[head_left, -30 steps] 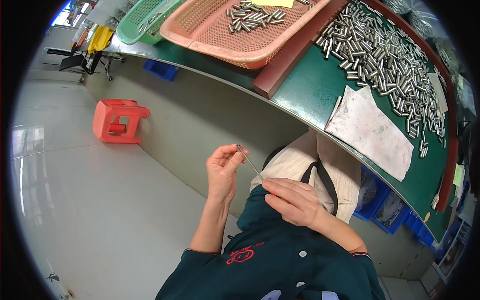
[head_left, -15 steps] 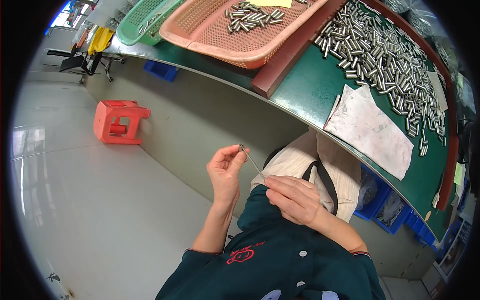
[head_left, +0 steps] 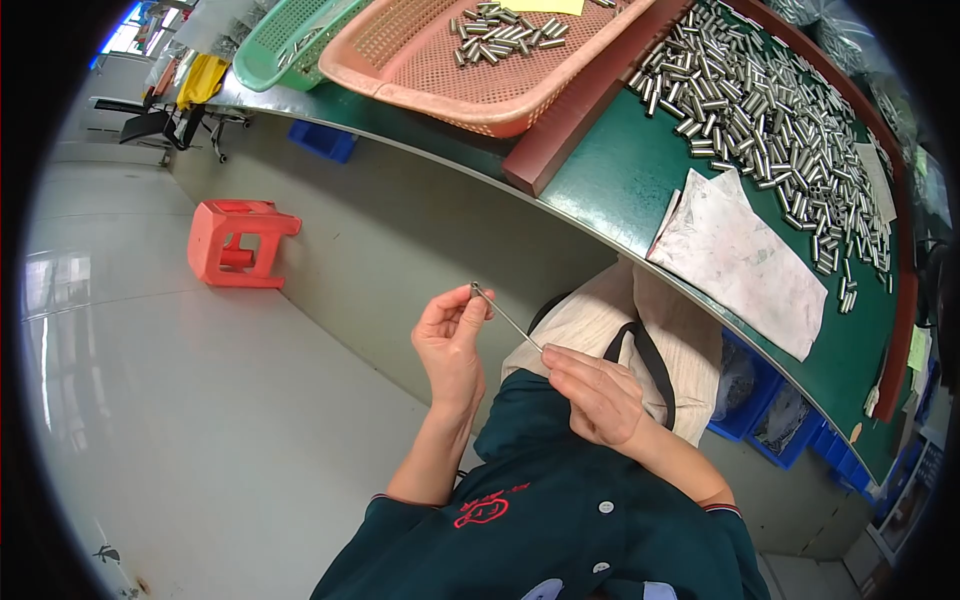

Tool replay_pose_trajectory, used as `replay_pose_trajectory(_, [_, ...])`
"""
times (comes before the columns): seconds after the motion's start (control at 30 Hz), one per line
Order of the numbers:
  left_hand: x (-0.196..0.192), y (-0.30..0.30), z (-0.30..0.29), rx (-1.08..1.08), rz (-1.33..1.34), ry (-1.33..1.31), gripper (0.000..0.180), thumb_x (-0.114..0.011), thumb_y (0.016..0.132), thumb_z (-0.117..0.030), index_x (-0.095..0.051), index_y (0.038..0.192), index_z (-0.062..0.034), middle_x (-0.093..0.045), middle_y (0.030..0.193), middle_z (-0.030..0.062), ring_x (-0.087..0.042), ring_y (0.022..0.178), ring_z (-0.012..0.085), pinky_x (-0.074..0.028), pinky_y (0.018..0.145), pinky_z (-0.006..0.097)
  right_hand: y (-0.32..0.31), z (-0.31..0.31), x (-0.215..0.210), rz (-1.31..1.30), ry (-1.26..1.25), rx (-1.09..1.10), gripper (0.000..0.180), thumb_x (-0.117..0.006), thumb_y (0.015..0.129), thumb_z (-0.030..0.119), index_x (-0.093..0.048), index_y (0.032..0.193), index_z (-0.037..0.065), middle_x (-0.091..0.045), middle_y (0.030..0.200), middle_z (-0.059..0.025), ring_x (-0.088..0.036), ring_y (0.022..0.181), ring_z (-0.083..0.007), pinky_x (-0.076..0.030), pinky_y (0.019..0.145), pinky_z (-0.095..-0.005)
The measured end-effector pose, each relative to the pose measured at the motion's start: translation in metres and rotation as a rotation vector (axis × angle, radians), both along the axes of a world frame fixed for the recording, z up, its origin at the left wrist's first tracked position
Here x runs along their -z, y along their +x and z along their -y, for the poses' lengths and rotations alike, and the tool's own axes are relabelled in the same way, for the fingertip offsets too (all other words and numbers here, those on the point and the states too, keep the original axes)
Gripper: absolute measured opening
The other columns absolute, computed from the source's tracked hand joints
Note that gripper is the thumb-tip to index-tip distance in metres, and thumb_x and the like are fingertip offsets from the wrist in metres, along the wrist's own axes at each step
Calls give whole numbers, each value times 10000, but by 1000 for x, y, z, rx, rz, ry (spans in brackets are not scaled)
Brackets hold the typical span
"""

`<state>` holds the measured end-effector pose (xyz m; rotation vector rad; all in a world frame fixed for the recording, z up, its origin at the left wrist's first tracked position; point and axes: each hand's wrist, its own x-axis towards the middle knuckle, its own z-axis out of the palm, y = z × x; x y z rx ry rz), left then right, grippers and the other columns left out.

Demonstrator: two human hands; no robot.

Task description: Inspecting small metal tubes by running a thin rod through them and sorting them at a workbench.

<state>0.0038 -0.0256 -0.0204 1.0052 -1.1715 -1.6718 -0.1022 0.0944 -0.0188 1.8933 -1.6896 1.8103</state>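
In front of the person's body, apart from the table, both hands work w/ small metal parts. The L hand point(head_left: 450, 335) pinches a short silver metal cylinder point(head_left: 475, 289) btwn thumb & fingers; most of this piece is hidden by fingertips. The R hand point(head_left: 600, 395) grasps a thin straight grey metal rod point(head_left: 508, 319) near its lower end, w/ the fingers held together. The rod goes diagonally btwn both hands, & its upper end meets the cylinder; whether it is inside or only touching, I cannot tell.

Beyond the hands is the table w/ a glossy dark-green top point(head_left: 590, 190). On its R part lies a big pile of short silver metal cylinders point(head_left: 755, 120), & just beside it, nearer to the person, a white stained cloth point(head_left: 745, 265). A dark-red straight bar point(head_left: 575, 125) stands btwn this pile & a pink perforated plastic basket point(head_left: 430, 101), which contains a smaller group of similar silver cylinders point(head_left: 497, 45). On the floor, well apart at L, is a red plastic stool point(head_left: 210, 245).
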Motion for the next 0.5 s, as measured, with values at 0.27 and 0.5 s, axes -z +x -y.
replay_pose_trajectory(0.27, [1, 1, -5, 36, 3, 41, 116, -569, 779, 13, -568, 893, 29, -614, 803, 102, -545, 687, 110, -446, 667, 219, -2, -1, -2, 28, -18, -28, 286, -639, 709, 16, -526, 968, -27, -599, 916, -174, -619, 797, -295, -523, 634, -306])
replay_pose_trajectory(0.5, [9, 8, 11, -50, 0, 86, 121, -558, 797, -22, -560, 907, 28, -607, 804, 104, -536, 661, 112, -443, 642, 237, 4, 2, -1, 7, -21, -19, 207, -581, 692, -48, -550, 896, -61, -602, 869, -184, -617, 776, -294, -532, 649, -328])
